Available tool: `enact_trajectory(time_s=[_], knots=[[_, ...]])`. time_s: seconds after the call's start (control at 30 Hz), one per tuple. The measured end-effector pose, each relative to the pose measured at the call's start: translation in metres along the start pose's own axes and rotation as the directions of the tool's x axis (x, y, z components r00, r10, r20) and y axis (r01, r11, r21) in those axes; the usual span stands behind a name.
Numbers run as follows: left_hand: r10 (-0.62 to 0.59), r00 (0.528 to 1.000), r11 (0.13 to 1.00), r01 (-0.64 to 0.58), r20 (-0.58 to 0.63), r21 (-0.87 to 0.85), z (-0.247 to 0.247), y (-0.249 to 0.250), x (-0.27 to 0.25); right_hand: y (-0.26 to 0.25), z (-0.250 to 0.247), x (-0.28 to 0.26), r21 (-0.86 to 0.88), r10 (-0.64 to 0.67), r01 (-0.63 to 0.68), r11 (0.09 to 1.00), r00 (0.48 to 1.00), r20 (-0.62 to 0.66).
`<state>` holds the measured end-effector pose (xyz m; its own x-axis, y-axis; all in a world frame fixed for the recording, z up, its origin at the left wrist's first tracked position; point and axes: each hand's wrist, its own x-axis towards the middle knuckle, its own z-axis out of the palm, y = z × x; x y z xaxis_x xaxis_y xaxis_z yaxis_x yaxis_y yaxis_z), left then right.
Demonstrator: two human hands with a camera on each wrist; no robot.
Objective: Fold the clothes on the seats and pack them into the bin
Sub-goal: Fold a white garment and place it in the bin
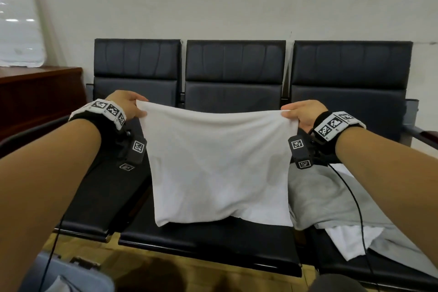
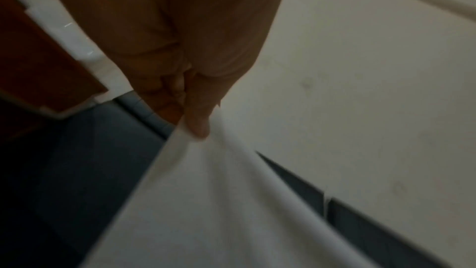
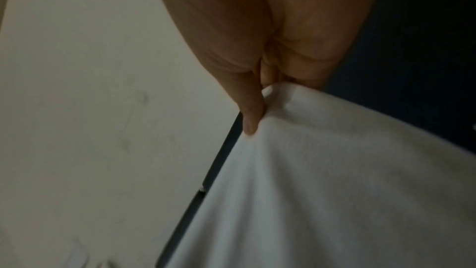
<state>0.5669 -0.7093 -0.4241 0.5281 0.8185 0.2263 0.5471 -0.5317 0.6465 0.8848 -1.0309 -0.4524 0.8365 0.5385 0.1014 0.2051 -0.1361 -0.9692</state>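
A white garment (image 1: 218, 168) hangs stretched between both hands above the middle black seat (image 1: 208, 242), its lower edge resting on the cushion. My left hand (image 1: 132, 108) pinches the garment's upper left corner; the left wrist view shows thumb and fingers clamped on the white cloth (image 2: 211, 201). My right hand (image 1: 298, 114) pinches the upper right corner, and the right wrist view shows the thumb pressed on the white fabric (image 3: 335, 180). A grey garment (image 1: 331, 199) lies on the right seat with another white piece (image 1: 350, 242) under it. A grey bin (image 1: 71, 277) shows at bottom left.
Three black seats with tall backrests (image 1: 234, 71) stand against a pale wall. A dark wooden cabinet (image 1: 40, 95) stands at the left. The left seat (image 1: 106, 197) holds no clothes. Wooden floor (image 1: 166, 268) lies below the seats.
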Motion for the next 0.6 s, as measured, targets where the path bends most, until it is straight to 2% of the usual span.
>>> enact_trajectory(time_s=[0.13, 0.2, 0.27, 0.4, 0.47, 0.53, 0.57, 0.6], knots=[[-0.006, 1.000, 0.992, 0.007, -0.014, 0.128, 0.014, -0.010, 0.006, 0.014, 0.008, 0.011, -0.352, -0.058, 0.048, 0.935, 0.998, -0.019], [-0.007, 1.000, 0.985, 0.012, -0.031, 0.171, 0.020, -0.015, 0.009, 0.019, 0.009, 0.016, -0.553, -0.097, 0.078, 0.830, 0.995, -0.006], [-0.010, 0.999, 0.982, 0.018, -0.045, 0.189, 0.027, -0.017, 0.013, 0.024, 0.010, 0.024, -0.665, -0.110, 0.062, 0.744, 0.993, -0.031], [-0.045, 0.998, 0.966, 0.052, -0.035, 0.252, 0.047, -0.019, 0.025, 0.030, 0.013, 0.041, -0.646, -0.028, -0.034, 0.763, 0.996, -0.086], [-0.056, 0.998, 0.977, 0.058, -0.015, 0.206, 0.062, -0.019, 0.039, 0.029, 0.020, 0.054, -0.613, 0.005, -0.070, 0.787, 0.994, -0.107], [-0.105, 0.994, 0.986, 0.100, 0.034, 0.132, 0.075, -0.018, 0.052, 0.030, 0.031, 0.069, -0.448, 0.105, -0.153, 0.881, 0.986, -0.130], [-0.161, 0.986, 0.987, 0.160, 0.041, 0.035, 0.080, -0.018, 0.062, 0.029, 0.038, 0.074, -0.337, 0.172, -0.198, 0.920, 0.979, -0.105], [-0.125, 0.990, 0.986, 0.117, 0.067, 0.117, 0.085, -0.017, 0.070, 0.029, 0.044, 0.081, -0.248, 0.209, -0.223, 0.943, 0.974, -0.082]])
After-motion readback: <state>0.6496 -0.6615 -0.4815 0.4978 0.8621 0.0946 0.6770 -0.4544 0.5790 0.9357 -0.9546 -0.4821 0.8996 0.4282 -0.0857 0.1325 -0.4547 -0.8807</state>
